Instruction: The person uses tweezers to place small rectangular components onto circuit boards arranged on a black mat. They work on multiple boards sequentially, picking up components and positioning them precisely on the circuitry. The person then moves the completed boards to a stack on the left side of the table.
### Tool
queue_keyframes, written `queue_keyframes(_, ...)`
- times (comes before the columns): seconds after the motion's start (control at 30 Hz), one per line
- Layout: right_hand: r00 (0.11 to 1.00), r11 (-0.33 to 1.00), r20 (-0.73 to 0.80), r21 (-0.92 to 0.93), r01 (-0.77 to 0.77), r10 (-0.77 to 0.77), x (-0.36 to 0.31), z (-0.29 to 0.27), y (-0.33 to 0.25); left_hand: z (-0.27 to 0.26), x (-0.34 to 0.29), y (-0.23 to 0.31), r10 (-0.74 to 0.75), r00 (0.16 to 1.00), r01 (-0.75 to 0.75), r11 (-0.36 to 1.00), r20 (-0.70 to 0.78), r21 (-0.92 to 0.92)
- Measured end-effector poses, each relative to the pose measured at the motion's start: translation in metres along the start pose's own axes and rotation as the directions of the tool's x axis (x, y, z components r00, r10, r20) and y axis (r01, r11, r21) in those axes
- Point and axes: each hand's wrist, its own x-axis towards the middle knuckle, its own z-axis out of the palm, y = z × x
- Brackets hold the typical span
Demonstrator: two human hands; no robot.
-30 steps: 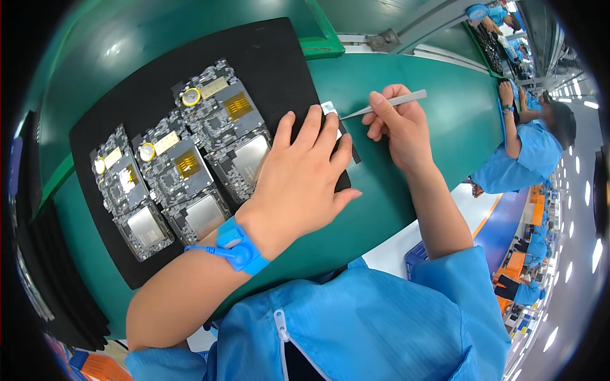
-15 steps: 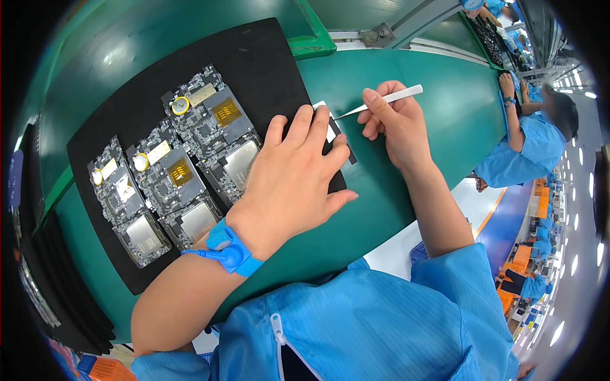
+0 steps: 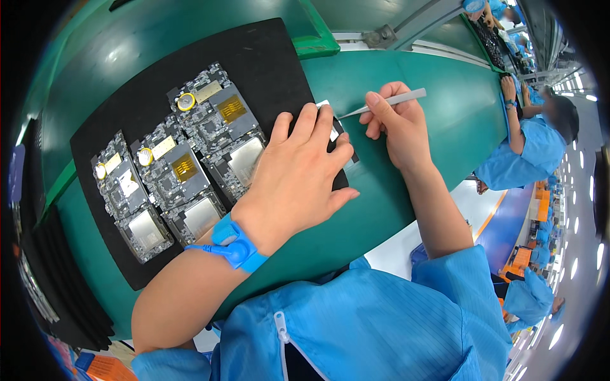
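Left hand (image 3: 293,170) spread palm-down, nothing visibly gripped, fingertips over white strip (image 3: 334,133); right hand (image 3: 400,126), farther, pinches tweezers (image 3: 410,96) crosswise to strip's long axis, tip at strip's right edge.

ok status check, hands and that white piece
Right hand gripping tweezers, tip near white piece. Left hand spread over right edge of black mat. Its fingers partly hide the piece.
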Motion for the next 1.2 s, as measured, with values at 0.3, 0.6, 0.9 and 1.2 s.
queue_keyframes(0.3,0.990,0.945,-0.137,0.316,0.077,-0.035,-0.044,0.039,-0.017,-0.046,-0.050,0.027,-0.044,0.994,0.041,0.999,-0.097,-0.032)
queue_keyframes(0.6,0.992,0.921,0.125,0.390,-0.017,-0.035,-0.087,0.193,-0.025,-0.093,-0.202,0.008,-0.637,0.769,0.630,0.742,-0.055,0.229)
queue_keyframes(0.9,0.982,0.984,0.153,0.154,0.091,-0.114,-0.091,0.231,-0.013,-0.088,-0.201,0.007,-0.594,0.786,0.618,0.764,-0.170,0.185)
queue_keyframes(1.2,0.981,0.987,0.132,0.100,0.128,-0.140,-0.097,0.237,-0.011,-0.086,-0.202,0.001,-0.541,0.826,0.564,0.802,-0.158,0.197)
